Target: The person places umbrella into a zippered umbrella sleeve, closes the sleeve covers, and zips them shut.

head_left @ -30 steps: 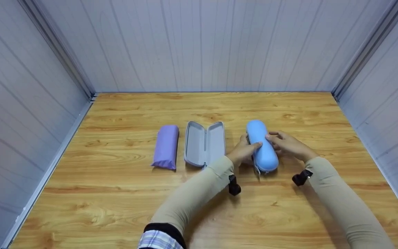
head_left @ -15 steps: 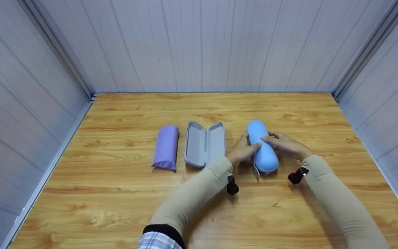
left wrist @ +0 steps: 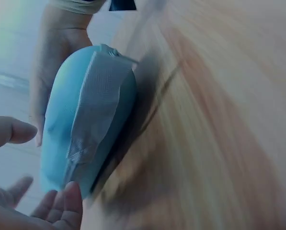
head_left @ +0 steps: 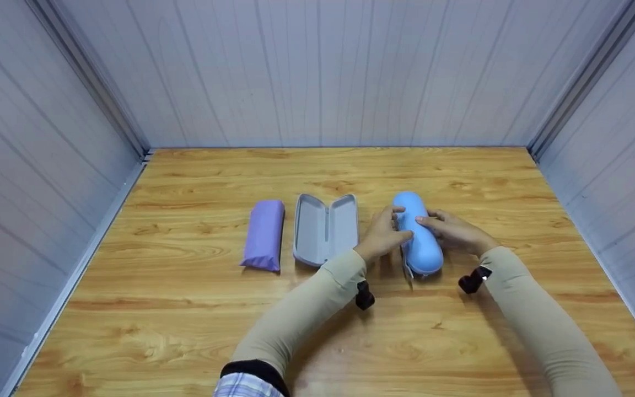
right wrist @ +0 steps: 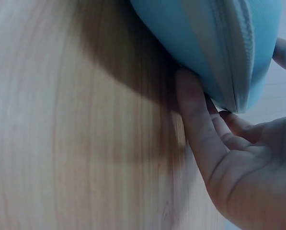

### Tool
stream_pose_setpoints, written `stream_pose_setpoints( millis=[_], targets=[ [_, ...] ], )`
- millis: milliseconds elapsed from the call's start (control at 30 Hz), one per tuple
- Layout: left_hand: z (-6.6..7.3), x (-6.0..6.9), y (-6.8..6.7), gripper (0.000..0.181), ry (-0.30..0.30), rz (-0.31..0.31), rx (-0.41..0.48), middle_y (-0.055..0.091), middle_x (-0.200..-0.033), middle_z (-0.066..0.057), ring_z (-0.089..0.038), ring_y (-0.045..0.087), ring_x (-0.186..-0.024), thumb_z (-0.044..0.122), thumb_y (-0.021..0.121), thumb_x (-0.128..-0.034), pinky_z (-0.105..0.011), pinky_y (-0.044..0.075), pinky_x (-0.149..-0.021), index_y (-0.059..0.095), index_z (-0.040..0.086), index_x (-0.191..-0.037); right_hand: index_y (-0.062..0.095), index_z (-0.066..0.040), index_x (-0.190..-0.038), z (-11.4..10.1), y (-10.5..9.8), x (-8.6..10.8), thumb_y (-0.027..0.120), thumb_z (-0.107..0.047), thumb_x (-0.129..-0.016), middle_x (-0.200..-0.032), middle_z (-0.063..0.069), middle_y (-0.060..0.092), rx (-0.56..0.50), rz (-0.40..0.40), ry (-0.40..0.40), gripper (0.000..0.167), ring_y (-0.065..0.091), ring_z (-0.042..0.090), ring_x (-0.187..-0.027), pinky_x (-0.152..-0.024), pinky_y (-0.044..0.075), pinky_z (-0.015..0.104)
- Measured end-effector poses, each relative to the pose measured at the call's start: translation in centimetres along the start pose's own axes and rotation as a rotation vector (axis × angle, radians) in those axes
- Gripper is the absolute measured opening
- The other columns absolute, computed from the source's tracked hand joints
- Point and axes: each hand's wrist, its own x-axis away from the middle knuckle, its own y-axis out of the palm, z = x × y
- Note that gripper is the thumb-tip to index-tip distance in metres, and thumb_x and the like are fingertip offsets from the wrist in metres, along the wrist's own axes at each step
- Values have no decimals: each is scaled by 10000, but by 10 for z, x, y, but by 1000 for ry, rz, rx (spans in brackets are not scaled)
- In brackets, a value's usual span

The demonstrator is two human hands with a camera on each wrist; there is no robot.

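Note:
A rounded blue glasses case point(head_left: 416, 237) rests on the table, closed, with a zip seam and a grey fabric strip point(left wrist: 102, 91) along its side. My right hand point(head_left: 458, 231) holds it from the right, thumb on top and fingers reaching under the lower side point(right wrist: 195, 110). On the case's left, my left hand point(head_left: 382, 234) has its fingers spread apart, loosely bent around that side without gripping. In the left wrist view, the thumb and index stand away from the case, while other fingertips point(left wrist: 72, 196) lie at its near end; whether they touch, I cannot tell.
A grey glasses case point(head_left: 344, 223) lies open like a book, left of my left hand. Further left is a purple wrapped pouch point(head_left: 264, 234). Pale panel walls point(head_left: 317, 71) bound the wooden table point(head_left: 185, 320) at the back and sides.
My left hand has loosened from the blue case, its fingers lifting and spreading as it shifts slightly left. The right thumb has slid further onto the case's top. The case stays in place.

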Motion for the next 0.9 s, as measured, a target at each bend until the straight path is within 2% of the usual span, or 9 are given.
stream_pose_setpoints(
  millis=[167, 267, 400, 467, 533, 633, 800, 900],
  targets=[
    [5, 5, -5, 455, 149, -46, -183, 500, -1343, -133, -252, 555, -1169, 150, 704, -919, -250, 503, -871, 572, 96, -1351, 45, 58, -1569, -2, 0, 1, 534, -459, -1026, -1577, 305, 209, 13, 15, 0, 896, 303, 449, -1416, -1111, 328, 547],
    [8, 8, -6, 417, 276, -103, -266, 542, -1303, -126, -227, 584, -1135, 130, 689, -933, -239, 502, -893, 578, 68, -1331, 34, 67, -1566, -2, 0, 2, 520, -453, -1034, -1581, 309, 191, 13, 12, -14, 888, 285, 442, -1424, -1113, 328, 537],
    [11, 11, -6, 311, 511, -204, -533, 632, -1222, -64, -159, 595, -1116, 124, 674, -946, -198, 461, -943, 644, 63, -1249, 9, 66, -1565, -2, 0, 2, 510, -447, -1040, -1577, 302, 213, 5, 15, -4, 889, 296, 405, -1426, -1112, 350, 493],
    [11, 13, -5, 270, 602, -233, -678, 653, -1191, -17, -120, 588, -1114, 159, 676, -949, -175, 442, -943, 682, 96, -1212, -3, 62, -1566, -2, 1, 2, 507, -457, -1039, -1572, 301, 230, 14, 16, 4, 899, 318, 397, -1416, -1098, 373, 479],
    [11, 15, -3, 249, 662, -248, -785, 659, -1162, 13, -103, 587, -1097, 195, 682, -948, -181, 446, -935, 711, 135, -1188, 9, 56, -1568, -2, 1, 2, 520, -461, -1032, -1565, 295, 247, 1, 19, 13, 903, 339, 389, -1406, -1084, 394, 473],
    [11, 18, 0, 234, 741, -258, -883, 658, -1123, 14, -114, 597, -1042, 233, 699, -941, -212, 467, -906, 733, 168, -1163, 9, 52, -1570, -3, 1, 2, 519, -461, -1032, -1561, 297, 249, -9, 7, 9, 902, 343, 393, -1401, -1066, 416, 478],
    [11, 23, 7, 204, 932, -298, -1065, 644, -1155, 9, -145, 575, -1063, 264, 675, -948, -268, 465, -908, 737, 210, -1135, 11, 44, -1573, -2, 2, 2, 536, -486, -1018, -1545, 301, 268, -9, 19, 18, 929, 375, 392, -1380, -1049, 437, 450],
    [10, 26, 14, 189, 1039, -304, -1208, 635, -1178, 30, -145, 554, -1086, 281, 619, -972, -280, 465, -874, 735, 230, -1111, 36, 49, -1571, -1, 3, 2, 536, -491, -1016, -1521, 313, 293, -1, 39, 13, 922, 416, 392, -1341, -1030, 454, 426]
  ],
)
